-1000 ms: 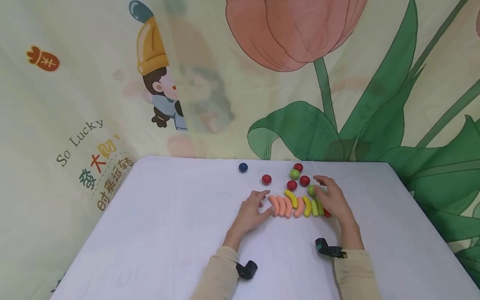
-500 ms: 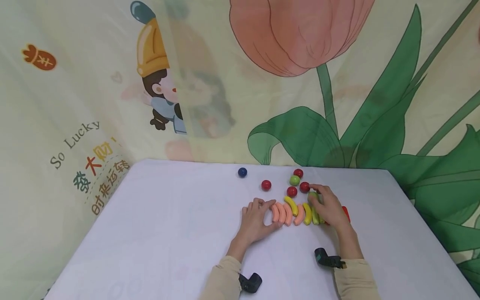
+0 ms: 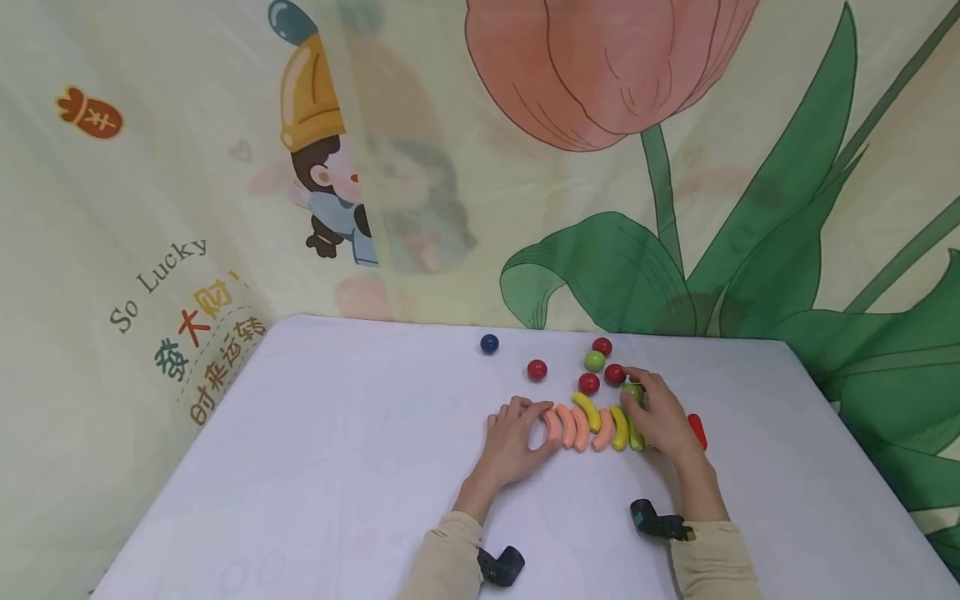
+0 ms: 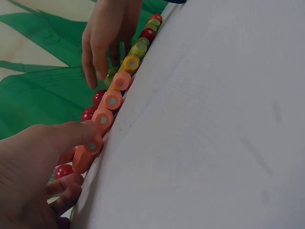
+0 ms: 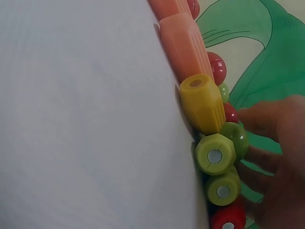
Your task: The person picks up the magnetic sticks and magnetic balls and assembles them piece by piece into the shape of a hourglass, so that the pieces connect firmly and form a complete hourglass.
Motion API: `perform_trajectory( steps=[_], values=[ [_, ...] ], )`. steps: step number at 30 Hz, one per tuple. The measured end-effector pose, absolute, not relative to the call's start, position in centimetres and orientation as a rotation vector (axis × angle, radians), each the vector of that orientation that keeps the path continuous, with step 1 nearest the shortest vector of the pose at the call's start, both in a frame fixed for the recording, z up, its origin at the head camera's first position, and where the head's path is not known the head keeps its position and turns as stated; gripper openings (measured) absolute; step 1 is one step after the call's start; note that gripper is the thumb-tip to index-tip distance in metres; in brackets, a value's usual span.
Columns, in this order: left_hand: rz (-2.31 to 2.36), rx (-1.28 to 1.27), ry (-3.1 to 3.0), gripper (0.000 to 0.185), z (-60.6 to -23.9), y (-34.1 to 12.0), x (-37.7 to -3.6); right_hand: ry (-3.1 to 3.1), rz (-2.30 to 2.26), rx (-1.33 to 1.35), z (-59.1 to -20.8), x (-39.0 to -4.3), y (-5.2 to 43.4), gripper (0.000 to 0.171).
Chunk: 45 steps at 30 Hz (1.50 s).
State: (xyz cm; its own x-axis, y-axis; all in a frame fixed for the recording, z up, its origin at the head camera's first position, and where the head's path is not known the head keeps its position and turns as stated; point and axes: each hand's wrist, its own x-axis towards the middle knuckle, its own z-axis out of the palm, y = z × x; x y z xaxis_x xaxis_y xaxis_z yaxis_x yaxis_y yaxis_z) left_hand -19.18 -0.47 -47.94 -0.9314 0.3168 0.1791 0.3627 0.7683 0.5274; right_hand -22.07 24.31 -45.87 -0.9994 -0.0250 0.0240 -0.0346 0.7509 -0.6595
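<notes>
L hand (image 3: pixel 512 442): spread wide, abt. leftmost pink pc. (image 3: pixel 552 424)
R hand (image 3: pixel 663 417): spread, nr. green ball (image 5: pixel 236 140)
Backdrop lettering (image 3: pixel 193 327): reads "So Lucky", "發大财!", "时来运转"

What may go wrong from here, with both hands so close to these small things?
A bump from the right hand might roll the green ball beside it into the red balls. The left hand, close to the outermost pink piece, may push its neighbours out of line. The blue ball lies near the far edge of the table, so it might roll off if knocked.
</notes>
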Motion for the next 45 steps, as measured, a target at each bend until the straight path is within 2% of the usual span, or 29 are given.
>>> perform_trajectory(
  steps=[21, 35, 40, 45],
  values=[
    [-0.976, -0.45, -2.872, 0.05, -47.5, 0.3, -19.3, -2.933, 1.081, -0.061, -46.0, -22.3, 24.5, 0.044],
    [-1.183, -0.42, -2.829, 0.037, -46.7, -0.7, -20.3, -2.913, 1.111, -0.082, -46.1, -22.4, 24.6, 0.042],
    [-1.077, -0.436, -2.861, 0.038, -46.7, -0.7, -20.1, -2.922, 1.121, -0.104, -46.3, -22.4, 24.6, 0.044],
    [-1.018, -0.441, -2.878, 0.03, -46.6, -0.6, -20.0, -2.927, 1.124, -0.118, -46.5, -22.3, 24.6, 0.044]
  ],
)
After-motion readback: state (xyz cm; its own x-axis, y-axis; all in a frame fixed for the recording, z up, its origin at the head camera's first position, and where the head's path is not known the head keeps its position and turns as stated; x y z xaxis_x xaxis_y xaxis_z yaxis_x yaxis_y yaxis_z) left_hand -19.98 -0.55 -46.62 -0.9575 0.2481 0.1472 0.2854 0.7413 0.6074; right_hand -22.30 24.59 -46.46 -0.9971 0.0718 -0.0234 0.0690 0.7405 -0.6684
